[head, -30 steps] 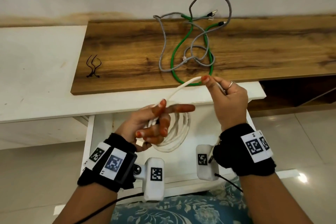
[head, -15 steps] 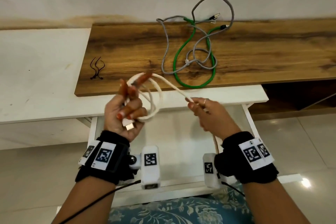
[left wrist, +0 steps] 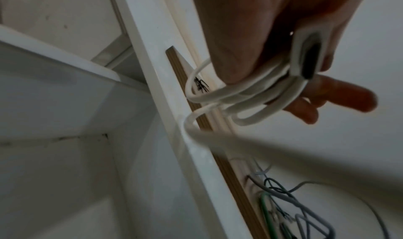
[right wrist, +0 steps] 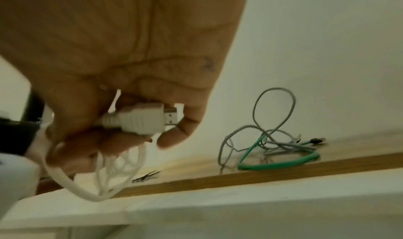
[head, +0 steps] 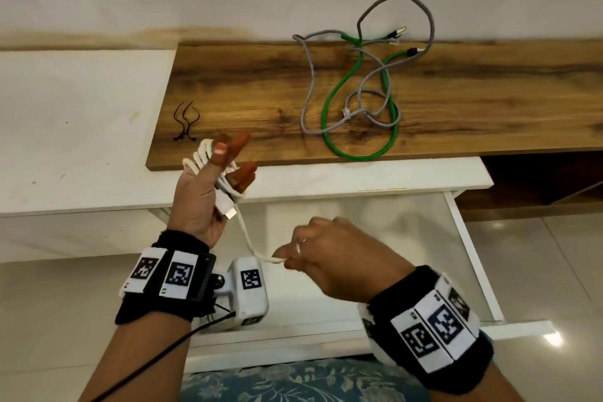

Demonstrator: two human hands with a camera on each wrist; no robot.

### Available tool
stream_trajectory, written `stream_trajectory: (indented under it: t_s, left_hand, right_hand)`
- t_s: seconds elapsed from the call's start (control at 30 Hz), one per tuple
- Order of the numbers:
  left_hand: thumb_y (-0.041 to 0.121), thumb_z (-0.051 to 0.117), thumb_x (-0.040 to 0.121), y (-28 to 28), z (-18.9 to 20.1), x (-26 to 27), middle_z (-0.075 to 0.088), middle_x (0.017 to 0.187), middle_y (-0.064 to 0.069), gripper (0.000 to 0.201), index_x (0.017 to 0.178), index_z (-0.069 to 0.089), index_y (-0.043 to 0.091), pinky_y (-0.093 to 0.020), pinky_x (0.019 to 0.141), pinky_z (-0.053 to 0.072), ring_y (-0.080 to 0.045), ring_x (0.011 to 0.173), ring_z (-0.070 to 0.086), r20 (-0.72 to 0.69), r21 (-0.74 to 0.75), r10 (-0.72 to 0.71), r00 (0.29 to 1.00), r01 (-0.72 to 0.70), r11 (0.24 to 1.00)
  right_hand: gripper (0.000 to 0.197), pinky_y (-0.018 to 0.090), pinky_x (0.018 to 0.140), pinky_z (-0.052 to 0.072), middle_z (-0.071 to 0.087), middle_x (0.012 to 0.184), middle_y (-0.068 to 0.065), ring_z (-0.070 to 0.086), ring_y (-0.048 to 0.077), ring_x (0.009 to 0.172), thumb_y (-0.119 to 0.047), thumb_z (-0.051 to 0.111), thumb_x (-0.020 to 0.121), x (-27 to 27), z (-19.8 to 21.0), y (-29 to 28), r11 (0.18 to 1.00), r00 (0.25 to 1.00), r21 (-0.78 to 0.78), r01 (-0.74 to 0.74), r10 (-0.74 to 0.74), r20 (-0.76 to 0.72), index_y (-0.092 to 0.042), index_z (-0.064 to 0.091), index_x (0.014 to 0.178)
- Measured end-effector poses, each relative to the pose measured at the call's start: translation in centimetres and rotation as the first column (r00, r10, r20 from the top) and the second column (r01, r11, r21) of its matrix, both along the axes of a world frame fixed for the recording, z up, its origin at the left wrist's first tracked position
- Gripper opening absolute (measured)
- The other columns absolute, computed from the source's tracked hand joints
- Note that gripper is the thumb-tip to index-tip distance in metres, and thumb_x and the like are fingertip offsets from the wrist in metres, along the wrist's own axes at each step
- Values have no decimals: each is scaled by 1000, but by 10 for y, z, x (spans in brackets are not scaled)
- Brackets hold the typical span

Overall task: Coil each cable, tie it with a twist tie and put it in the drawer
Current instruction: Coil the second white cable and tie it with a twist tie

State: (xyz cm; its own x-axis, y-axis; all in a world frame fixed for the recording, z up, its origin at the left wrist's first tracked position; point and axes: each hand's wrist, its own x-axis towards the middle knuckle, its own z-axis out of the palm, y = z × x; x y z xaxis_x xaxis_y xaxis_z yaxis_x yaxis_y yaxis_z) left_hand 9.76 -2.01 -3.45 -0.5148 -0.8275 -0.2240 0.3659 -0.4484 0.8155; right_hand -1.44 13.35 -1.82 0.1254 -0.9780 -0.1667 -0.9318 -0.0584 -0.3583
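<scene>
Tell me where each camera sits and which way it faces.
Head: looks down and forward at both hands, left hand and right hand, over the open drawer; forearms and wrist bands show.
Left wrist: looks along the palm, whose fingers are wound with the white cable.
Right wrist: looks along the palm, whose fingers pinch the cable's plug.
Shared: every view shows the white cable, green cable and twist ties.

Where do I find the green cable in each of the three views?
Head: green cable lies upper right of centre, on the wooden board.
Left wrist: bottom edge, right of centre, partly blurred.
Right wrist: right of centre, on the board.
Shared landmark: the grey cable tangled with it.
</scene>
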Motion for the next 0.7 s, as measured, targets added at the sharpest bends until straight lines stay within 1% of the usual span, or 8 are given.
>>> stream_trajectory:
  t_s: [0.1, 0.27, 0.33, 0.4, 0.5, 0.57, 0.63, 0.7]
  left_hand:
    - [26, 55, 88, 2, 0, 1, 73, 106, 4, 22, 109, 58, 20, -26, 68, 58, -14, 68, 70, 85, -6, -121, 989, 122, 992]
    - [25, 55, 82, 22, 2, -11, 71, 110, -5, 48, 128, 50, 9, -34, 72, 60, -21, 74, 72, 106, 63, -416, 903, 411, 909]
    - [28, 58, 77, 34, 2, -19, 74, 100, -8, 47, 121, 55, 9, -33, 65, 60, -21, 71, 72, 111, 95, -518, 848, 510, 855]
    - [44, 56, 73, 44, 3, -23, 75, 85, -6, 43, 104, 64, 15, -28, 54, 56, -17, 54, 68, 186, 105, -589, 786, 580, 808]
    - [67, 25, 75, 50, 9, -29, 73, 70, -6, 67, 96, 66, 18, -18, 45, 43, -6, 34, 49, 308, 66, -668, 678, 685, 725]
    - [73, 9, 75, 49, 9, -30, 64, 51, -5, 81, 73, 66, 15, -14, 38, 34, -3, 28, 36, 357, 71, -700, 619, 729, 681]
    - [83, 22, 69, 46, 5, -28, 52, 42, -2, 82, 61, 61, 11, -16, 39, 34, -2, 27, 31, 348, 54, -743, 572, 778, 625]
    - [77, 57, 65, 43, 0, -23, 44, 38, 3, 72, 74, 66, 6, -16, 39, 37, 1, 27, 28, 186, 64, -798, 573, 803, 592]
  right_hand:
    - [26, 38, 69, 41, 61, 86, -6, 56, 20, 79, -29, 44, 93, -21, 4, 11, 907, 995, -409, 98, -85, 50, -27, 67, 106]
    - [25, 35, 71, 37, 55, 89, -9, 45, 12, 79, -25, 46, 94, -32, 2, 16, 780, 946, -565, 270, -105, 307, -20, 66, 108]
    - [24, 37, 70, 40, 52, 90, -12, 46, 11, 80, -24, 46, 94, -30, -2, 15, 754, 914, -564, 337, -119, 388, -19, 65, 109]
    - [25, 40, 70, 44, 52, 91, -11, 50, 15, 82, -23, 46, 94, -32, -9, 13, 715, 872, -547, 435, -184, 453, -18, 66, 108]
    - [27, 39, 76, 49, 57, 92, -3, 57, 19, 87, -24, 48, 94, -39, -18, 7, 627, 768, -481, 612, -326, 552, -12, 69, 105]
    - [23, 29, 75, 54, 55, 97, 0, 60, 15, 89, -22, 53, 94, -38, -20, 4, 624, 660, -368, 690, -332, 674, -9, 70, 102]
    - [16, 18, 72, 54, 54, 108, 5, 60, 6, 95, -16, 57, 92, -35, -22, 3, 671, 529, -221, 708, -298, 795, -9, 70, 98]
    - [12, 18, 84, 51, 56, 121, 3, 57, 2, 108, -22, 59, 90, -36, -23, 3, 701, 471, -120, 703, -333, 817, -19, 69, 95]
